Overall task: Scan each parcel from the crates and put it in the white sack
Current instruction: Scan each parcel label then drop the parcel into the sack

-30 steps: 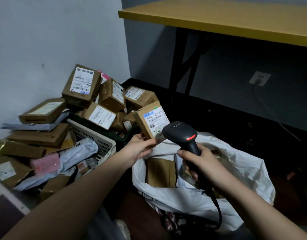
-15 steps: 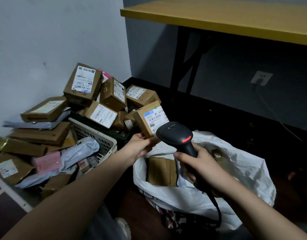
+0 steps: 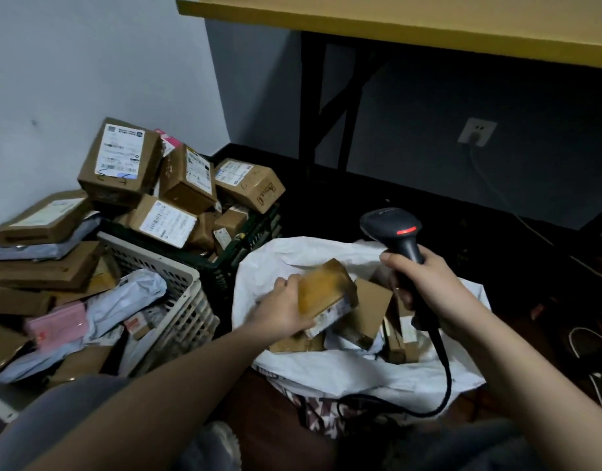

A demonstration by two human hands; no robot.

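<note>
My left hand [image 3: 282, 309] grips a small brown cardboard parcel [image 3: 326, 294] over the open mouth of the white sack [image 3: 354, 372], its label side turned down and to the right. My right hand [image 3: 425, 290] holds a black corded barcode scanner [image 3: 393, 232] upright above the sack's right side, a red light glowing on its head. Several brown parcels lie inside the sack. A dark crate [image 3: 245, 253] and a white crate [image 3: 170, 277] to the left are piled with labelled boxes and grey mailer bags.
A yellow-topped table [image 3: 411, 18] on black legs stands behind the sack. A wall socket [image 3: 476, 130] with a cable sits on the dark wall at the right. The white wall rises behind the crates. Cables lie on the floor at the far right.
My left hand has brought the parcel down from in front of the scanner to over the sack's mouth and turned its label away. The scanner has moved right and up.
</note>
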